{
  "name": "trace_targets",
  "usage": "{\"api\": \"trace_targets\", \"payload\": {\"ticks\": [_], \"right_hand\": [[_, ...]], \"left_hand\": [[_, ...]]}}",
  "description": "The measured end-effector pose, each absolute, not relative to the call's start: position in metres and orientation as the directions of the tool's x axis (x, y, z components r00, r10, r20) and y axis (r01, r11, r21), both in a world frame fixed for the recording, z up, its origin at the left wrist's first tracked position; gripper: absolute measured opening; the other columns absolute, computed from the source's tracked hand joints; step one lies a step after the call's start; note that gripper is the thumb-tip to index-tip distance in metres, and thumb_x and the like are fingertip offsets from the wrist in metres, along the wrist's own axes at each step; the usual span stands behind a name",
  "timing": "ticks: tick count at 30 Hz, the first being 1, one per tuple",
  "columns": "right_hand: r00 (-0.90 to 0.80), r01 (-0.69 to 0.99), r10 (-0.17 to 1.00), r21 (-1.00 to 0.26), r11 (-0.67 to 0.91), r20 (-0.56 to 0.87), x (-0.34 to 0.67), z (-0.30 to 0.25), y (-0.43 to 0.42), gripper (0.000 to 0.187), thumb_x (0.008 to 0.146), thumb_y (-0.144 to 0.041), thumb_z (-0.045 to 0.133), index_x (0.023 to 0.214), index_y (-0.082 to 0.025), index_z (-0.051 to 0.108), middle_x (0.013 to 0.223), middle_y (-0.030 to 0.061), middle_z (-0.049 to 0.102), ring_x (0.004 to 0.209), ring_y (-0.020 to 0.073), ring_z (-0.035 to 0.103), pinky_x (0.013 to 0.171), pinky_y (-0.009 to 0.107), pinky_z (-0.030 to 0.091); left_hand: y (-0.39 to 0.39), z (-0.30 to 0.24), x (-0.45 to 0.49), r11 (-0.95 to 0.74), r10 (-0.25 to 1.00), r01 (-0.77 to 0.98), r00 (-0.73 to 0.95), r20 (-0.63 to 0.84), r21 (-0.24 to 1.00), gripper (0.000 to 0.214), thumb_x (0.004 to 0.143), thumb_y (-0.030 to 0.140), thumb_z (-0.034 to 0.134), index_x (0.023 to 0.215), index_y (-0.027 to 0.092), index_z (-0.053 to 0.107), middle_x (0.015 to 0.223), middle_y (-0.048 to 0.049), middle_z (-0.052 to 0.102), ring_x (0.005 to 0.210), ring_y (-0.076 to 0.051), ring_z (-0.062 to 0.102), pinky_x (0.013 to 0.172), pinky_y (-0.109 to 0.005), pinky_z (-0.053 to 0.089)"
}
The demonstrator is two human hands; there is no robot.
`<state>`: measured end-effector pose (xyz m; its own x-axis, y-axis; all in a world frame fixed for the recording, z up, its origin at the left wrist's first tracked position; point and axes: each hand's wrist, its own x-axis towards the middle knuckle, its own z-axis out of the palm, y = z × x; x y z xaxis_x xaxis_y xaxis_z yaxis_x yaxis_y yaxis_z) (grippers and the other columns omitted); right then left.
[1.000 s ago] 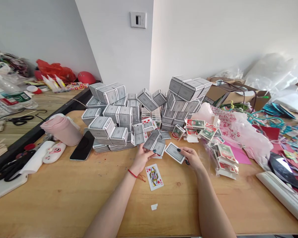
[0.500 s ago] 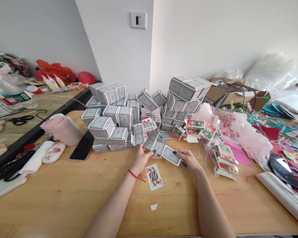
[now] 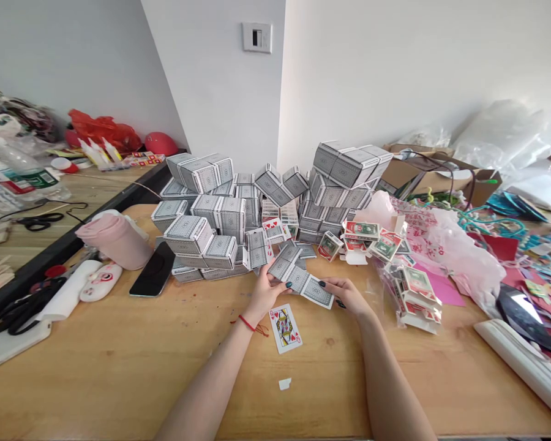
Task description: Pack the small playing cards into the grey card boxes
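Observation:
My left hand (image 3: 264,293) is closed on a fan of grey-backed playing cards (image 3: 288,267), held face down just above the wooden table (image 3: 119,361). My right hand (image 3: 348,296) pinches one grey-backed card (image 3: 317,291) at the right end of that fan, so the card overlaps it. A queen of hearts (image 3: 284,327) lies face up on the table right below both hands. A small white paper scrap (image 3: 284,384) lies nearer to me. A red string is round my left wrist.
A heap of grey card boxes (image 3: 220,220) rises behind the hands. Red-and-green packs (image 3: 371,236) and bagged ones (image 3: 416,294) lie to the right. A black phone (image 3: 152,269), a pink roll (image 3: 114,239) and scissors (image 3: 13,315) sit left. Coloured paper clutter (image 3: 523,257) fills the far right.
My right hand has carried its single card leftward from apart until it meets the fan. My left hand has shifted slightly up and tilted the fan.

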<state>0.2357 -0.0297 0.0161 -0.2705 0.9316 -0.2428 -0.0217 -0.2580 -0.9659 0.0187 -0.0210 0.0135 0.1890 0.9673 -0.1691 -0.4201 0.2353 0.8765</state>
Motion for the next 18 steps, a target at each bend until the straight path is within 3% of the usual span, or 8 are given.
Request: {"api": "trace_targets", "payload": {"ticks": [5,11,15,18], "right_hand": [[-0.186,-0.077,0.946,-0.956,-0.285,-0.267,0.234,0.012,-0.029,0.035,0.059,-0.045,0.068,0.076,-0.015,0.068,0.066,0.0043,0.064,0.055,0.0147,0.055,0.050,0.024,0.038],[-0.021,-0.109,0.984,-0.978,-0.180,-0.179,0.232,0.009,-0.025,0.030,0.055,-0.044,0.071,0.064,-0.017,0.065,0.060,0.0006,0.058,0.052,0.0117,0.049,0.048,0.023,0.034],[0.080,-0.079,0.986,-0.987,-0.138,-0.144,0.234,0.008,-0.023,0.030,0.052,-0.042,0.074,0.062,-0.017,0.061,0.058,-0.0006,0.055,0.051,0.0106,0.046,0.048,0.023,0.033],[0.127,-0.119,0.977,-0.981,-0.155,-0.170,0.235,0.007,-0.022,0.032,0.052,-0.040,0.075,0.067,-0.017,0.058,0.059,-0.0011,0.055,0.050,0.0100,0.046,0.046,0.022,0.035]], "left_hand": [[-0.021,0.013,0.019,0.260,0.963,-0.418,0.184,-0.199,0.870,0.074,0.056,0.009,0.071,0.120,0.024,0.036,0.094,-0.0047,0.061,0.079,-0.018,0.061,0.072,-0.038,0.052],[-0.017,0.015,0.015,0.275,0.961,-0.483,0.119,-0.249,0.831,0.049,0.062,0.013,0.068,0.105,0.019,0.045,0.100,-0.0068,0.059,0.085,-0.018,0.060,0.073,-0.037,0.052],[-0.018,0.017,0.010,0.360,0.921,-0.415,0.301,-0.247,0.836,0.054,0.060,0.009,0.067,0.108,0.021,0.046,0.097,-0.0051,0.062,0.083,-0.019,0.061,0.071,-0.039,0.053],[-0.019,0.018,0.009,0.391,0.883,-0.331,0.398,-0.248,0.859,0.036,0.061,0.012,0.068,0.095,0.015,0.055,0.096,-0.0081,0.064,0.085,-0.020,0.061,0.075,-0.039,0.052]]}}
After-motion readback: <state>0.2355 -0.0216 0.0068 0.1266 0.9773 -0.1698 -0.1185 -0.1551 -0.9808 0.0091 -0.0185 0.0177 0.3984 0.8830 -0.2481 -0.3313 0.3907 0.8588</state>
